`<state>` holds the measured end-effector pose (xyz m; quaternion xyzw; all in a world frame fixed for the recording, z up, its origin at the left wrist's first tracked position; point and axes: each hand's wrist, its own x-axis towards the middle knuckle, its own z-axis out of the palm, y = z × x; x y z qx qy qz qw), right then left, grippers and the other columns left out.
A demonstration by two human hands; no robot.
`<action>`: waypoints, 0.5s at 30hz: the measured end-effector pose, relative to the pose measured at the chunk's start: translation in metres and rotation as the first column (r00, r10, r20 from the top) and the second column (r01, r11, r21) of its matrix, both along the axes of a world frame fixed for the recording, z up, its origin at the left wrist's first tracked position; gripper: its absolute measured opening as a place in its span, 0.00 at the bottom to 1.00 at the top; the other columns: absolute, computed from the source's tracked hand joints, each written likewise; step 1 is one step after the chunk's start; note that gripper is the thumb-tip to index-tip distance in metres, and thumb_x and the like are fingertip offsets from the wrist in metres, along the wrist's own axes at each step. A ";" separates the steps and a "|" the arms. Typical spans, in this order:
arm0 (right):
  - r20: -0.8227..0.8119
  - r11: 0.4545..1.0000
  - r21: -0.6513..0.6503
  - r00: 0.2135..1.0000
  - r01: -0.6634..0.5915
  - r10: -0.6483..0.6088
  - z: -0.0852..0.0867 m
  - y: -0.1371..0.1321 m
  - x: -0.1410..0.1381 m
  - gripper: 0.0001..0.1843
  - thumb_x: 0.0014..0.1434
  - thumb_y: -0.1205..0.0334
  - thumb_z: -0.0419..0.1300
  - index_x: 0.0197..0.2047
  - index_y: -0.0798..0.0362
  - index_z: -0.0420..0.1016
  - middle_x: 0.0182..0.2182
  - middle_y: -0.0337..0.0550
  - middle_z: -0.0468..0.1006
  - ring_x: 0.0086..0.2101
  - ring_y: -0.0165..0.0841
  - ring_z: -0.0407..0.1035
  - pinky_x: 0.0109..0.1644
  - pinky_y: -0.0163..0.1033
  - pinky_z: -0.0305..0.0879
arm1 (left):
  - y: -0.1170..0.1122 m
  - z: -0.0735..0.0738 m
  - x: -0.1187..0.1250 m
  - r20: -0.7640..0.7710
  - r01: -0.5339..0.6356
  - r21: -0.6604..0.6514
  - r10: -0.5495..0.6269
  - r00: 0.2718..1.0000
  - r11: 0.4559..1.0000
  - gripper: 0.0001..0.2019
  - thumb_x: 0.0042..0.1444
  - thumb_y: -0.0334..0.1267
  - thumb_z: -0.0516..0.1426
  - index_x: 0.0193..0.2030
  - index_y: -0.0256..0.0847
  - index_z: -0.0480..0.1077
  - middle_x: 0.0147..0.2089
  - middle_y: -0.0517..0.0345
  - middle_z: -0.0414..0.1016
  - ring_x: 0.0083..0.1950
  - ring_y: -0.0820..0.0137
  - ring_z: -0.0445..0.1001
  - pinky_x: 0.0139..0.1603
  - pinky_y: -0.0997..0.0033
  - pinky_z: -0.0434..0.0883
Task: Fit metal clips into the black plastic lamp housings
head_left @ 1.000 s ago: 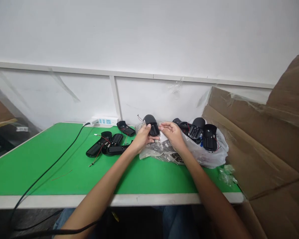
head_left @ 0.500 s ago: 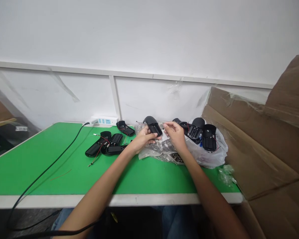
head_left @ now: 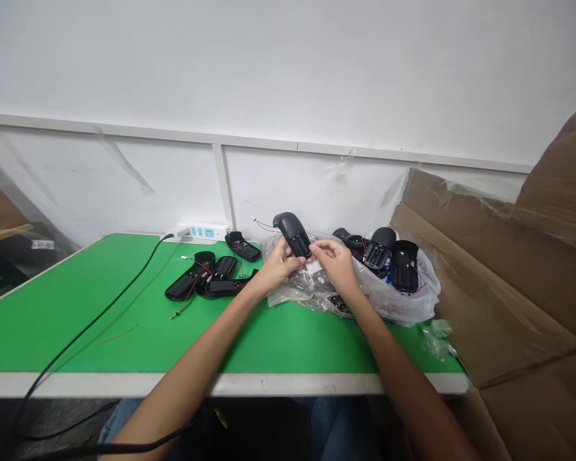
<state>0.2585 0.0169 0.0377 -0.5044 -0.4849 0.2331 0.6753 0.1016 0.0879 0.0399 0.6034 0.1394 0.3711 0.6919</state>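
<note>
Black housing [head_left: 294,234] raised and tipped since earlier — left hand [head_left: 279,265] closed round it above plastic bags [head_left: 295,292], right hand [head_left: 335,259] now at its lower end, fingertips bunched, hold unclear, far-left white label [head_left: 43,244] unreadable, green tabletop [head_left: 297,342] running to pale front edge [head_left: 288,384].

The casing [head_left: 290,225] is finished in plain black; red and black are recorded on its wires [head_left: 267,226]. The counter [head_left: 288,346] is surfaced in uniform green and edged in white. White is noted on the power strip [head_left: 219,232], with sockets [head_left: 209,232] marked in light blue. The cardboard [head_left: 509,275] is coloured brown.
</note>
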 end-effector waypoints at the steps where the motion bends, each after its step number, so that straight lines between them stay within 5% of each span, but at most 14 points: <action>1: 0.022 1.000 0.016 1.000 0.017 -0.018 -0.001 0.000 0.000 0.18 0.55 0.43 0.70 0.36 0.50 0.81 0.33 0.44 0.83 0.31 0.39 0.78 0.39 0.45 0.77 | 0.000 0.000 0.001 0.006 0.004 0.003 -0.004 1.000 1.000 0.42 0.50 0.40 0.74 0.69 0.46 0.62 0.58 0.47 0.78 0.49 0.60 0.83 0.47 0.68 0.76; 8: 0.178 0.990 0.097 0.977 0.106 -0.122 -0.009 0.005 0.004 0.18 0.56 0.43 0.69 0.35 0.50 0.83 0.43 0.49 0.80 0.40 0.40 0.75 0.46 0.47 0.77 | 0.000 -0.002 0.003 0.052 0.016 0.042 -0.018 0.999 0.999 0.42 0.48 0.38 0.73 0.68 0.47 0.60 0.59 0.49 0.78 0.55 0.60 0.81 0.58 0.62 0.76; 15: 0.258 0.989 0.091 0.956 0.118 -0.138 -0.010 0.006 0.007 0.14 0.56 0.46 0.68 0.33 0.48 0.82 0.41 0.48 0.81 0.40 0.39 0.74 0.45 0.45 0.76 | 0.000 -0.003 0.005 0.040 0.005 0.060 -0.007 0.999 0.998 0.43 0.47 0.36 0.73 0.69 0.47 0.60 0.60 0.48 0.77 0.57 0.61 0.80 0.56 0.69 0.75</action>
